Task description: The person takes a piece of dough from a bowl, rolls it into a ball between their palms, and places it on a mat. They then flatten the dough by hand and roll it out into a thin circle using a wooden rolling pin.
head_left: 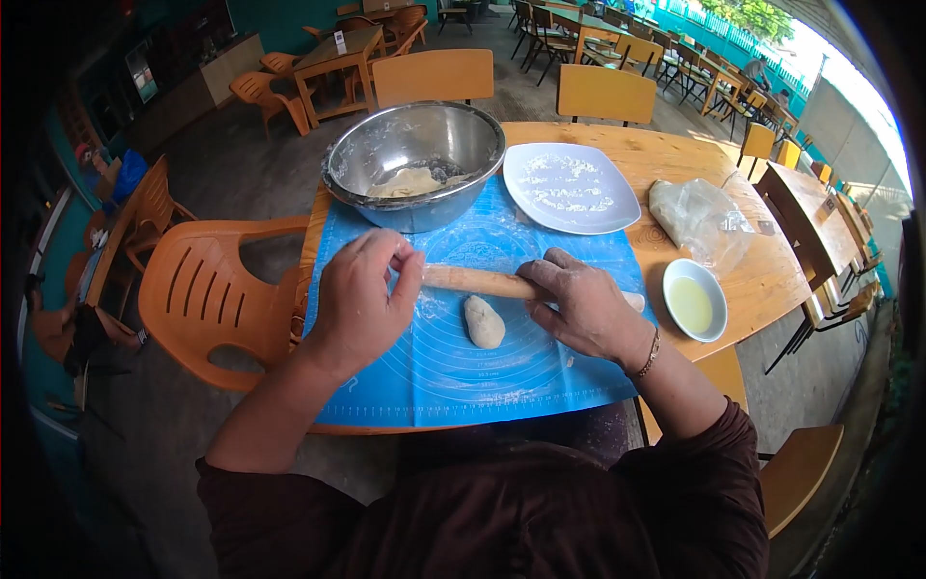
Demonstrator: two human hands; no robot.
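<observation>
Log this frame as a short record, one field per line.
Left hand: curled at the left end of the rolling pin
Right hand: closed over its right half
Dough piece: on the blue mat, near side of the rolling pin
Metal bowl: dough inside
White plate: dusted with white powder
Small bowl: yellowish liquid
Plastic bag: on the wooden table

Right grip (579,301) on rolling pin (477,281), dough lump (484,323) on blue mat (405,381)

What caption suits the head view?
Right hand on a rolling pin, left hand at its left end, a dough lump on the blue mat nearby.
</observation>
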